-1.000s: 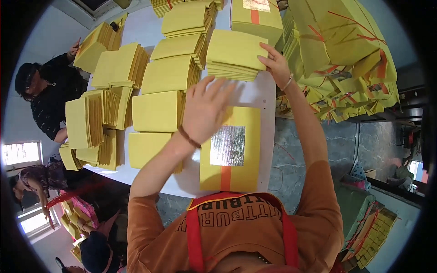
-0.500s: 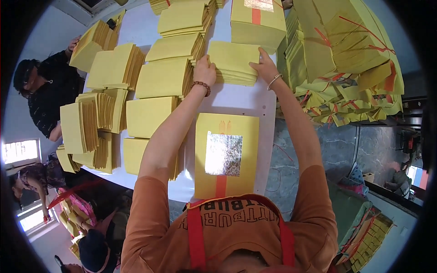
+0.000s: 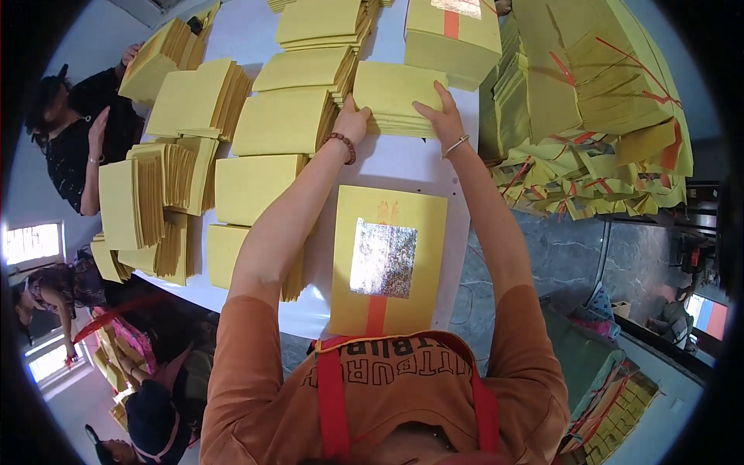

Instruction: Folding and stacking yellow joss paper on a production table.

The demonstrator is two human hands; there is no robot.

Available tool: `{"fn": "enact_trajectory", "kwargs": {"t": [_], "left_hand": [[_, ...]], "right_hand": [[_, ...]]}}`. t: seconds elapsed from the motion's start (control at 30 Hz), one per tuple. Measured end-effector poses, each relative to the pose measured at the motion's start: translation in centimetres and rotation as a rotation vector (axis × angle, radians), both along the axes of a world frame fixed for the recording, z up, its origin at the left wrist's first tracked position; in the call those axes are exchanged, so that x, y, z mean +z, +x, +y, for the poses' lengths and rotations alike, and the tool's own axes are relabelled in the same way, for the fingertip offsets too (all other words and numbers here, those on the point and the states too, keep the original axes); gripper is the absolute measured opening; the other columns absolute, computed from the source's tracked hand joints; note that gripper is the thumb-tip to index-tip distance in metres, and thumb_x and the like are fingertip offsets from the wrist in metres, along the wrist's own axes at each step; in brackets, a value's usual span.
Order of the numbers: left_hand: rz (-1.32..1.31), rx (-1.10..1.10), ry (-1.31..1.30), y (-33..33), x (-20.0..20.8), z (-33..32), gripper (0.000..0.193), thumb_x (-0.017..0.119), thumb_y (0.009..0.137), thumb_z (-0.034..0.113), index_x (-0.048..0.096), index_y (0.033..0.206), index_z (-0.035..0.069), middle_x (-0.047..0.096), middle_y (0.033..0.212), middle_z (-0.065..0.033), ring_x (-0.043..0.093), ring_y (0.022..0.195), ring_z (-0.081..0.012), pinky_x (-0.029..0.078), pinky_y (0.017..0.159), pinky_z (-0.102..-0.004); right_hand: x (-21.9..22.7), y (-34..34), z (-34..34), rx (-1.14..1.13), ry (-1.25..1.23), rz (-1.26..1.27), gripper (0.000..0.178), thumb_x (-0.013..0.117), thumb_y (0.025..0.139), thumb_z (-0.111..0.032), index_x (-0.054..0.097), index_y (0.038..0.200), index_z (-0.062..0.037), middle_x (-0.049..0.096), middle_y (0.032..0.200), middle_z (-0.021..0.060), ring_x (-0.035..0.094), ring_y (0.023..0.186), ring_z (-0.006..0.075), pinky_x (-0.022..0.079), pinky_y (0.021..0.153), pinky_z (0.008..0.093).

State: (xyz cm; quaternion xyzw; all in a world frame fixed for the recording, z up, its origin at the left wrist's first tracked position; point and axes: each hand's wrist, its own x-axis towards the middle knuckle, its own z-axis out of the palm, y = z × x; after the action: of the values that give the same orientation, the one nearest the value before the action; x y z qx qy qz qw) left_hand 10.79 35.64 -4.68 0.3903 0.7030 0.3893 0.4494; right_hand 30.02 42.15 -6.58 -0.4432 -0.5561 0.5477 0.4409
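Observation:
A stack of yellow paper sheets (image 3: 399, 85) lies on the white table in front of me, its near edges slightly fanned. My left hand (image 3: 351, 125) is closed against its left end, with a beaded bracelet on the wrist. At the right end, my right hand (image 3: 443, 120) grips the corner, thumb on the near side and a finger reaching along the far side. Closer to my body lies a yellow paper pile (image 3: 430, 256) with a shiny silver square (image 3: 384, 260) and a red stripe on top.
Several yellow paper stacks (image 3: 283, 120) stand in rows on the left of the white table (image 3: 310, 310). Beyond the held stack sits another yellow block (image 3: 453, 46). A tall heap of yellow bundles with red strips (image 3: 620, 101) rises at the right. A co-worker (image 3: 70, 155) is at the far left.
The view has shifted slightly. My right hand has its fingers more spread at the stack's right end. The co-worker at the left has raised a hand.

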Motion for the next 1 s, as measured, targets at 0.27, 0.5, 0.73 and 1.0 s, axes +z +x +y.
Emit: {"fn": "enact_trajectory", "kwargs": {"t": [0.27, 0.5, 0.73, 1.0], "left_hand": [[0.02, 0.116, 0.126, 3.3, 0.4, -0.6, 0.074, 0.057, 0.079, 0.013, 0.017, 0.14, 0.001, 0.048, 0.126, -0.0201, 0.047, 0.115, -0.0298, 0.038, 0.096, -0.0336], [0.213, -0.052, 0.265, 3.6, 5.2, -4.8, 0.089, 0.063, 0.074, 0.018, 0.009, 0.143, 0.009, 0.033, 0.138, -0.0245, 0.038, 0.123, -0.0374, 0.032, 0.101, -0.0378], [0.368, -0.17, 0.631, 4.4, 8.9, -14.5, 0.052, 0.058, 0.082, 0.019, 0.042, 0.129, 0.007, 0.046, 0.128, -0.021, 0.04, 0.122, -0.0347, 0.031, 0.102, -0.0408], [0.544, -0.413, 0.608, 5.8, 10.2, -26.6, 0.033, 0.058, 0.08, 0.013, 0.057, 0.113, 0.005, 0.056, 0.114, -0.013, 0.049, 0.11, -0.0278, 0.036, 0.093, -0.0413]], "right_hand": [[-2.9, 1.7, 1.8, -0.058, 0.213, -0.017, 0.068, 0.078, 0.066, -0.02, 0.048, 0.123, 0.0032, 0.051, 0.117, 0.0162, 0.049, 0.109, 0.026, 0.039, 0.094, 0.0337], [-1.4, 1.8, 2.6, -0.053, 0.289, -0.304, 0.059, 0.076, 0.067, -0.032, 0.058, 0.115, -0.0036, 0.049, 0.121, 0.0182, 0.042, 0.117, 0.0324, 0.034, 0.1, 0.0371], [-0.7, 1.6, 3.3, 0.062, 0.235, -0.481, 0.056, 0.073, 0.07, -0.036, 0.058, 0.117, -0.0098, 0.045, 0.128, 0.0185, 0.039, 0.12, 0.0334, 0.033, 0.1, 0.0435], [4.7, 0.0, -0.6, 0.224, 1.0, -1.133, 0.034, 0.053, 0.085, -0.036, 0.056, 0.116, -0.0219, 0.051, 0.124, 0.0108, 0.053, 0.107, 0.0326, 0.036, 0.092, 0.0551]]}}
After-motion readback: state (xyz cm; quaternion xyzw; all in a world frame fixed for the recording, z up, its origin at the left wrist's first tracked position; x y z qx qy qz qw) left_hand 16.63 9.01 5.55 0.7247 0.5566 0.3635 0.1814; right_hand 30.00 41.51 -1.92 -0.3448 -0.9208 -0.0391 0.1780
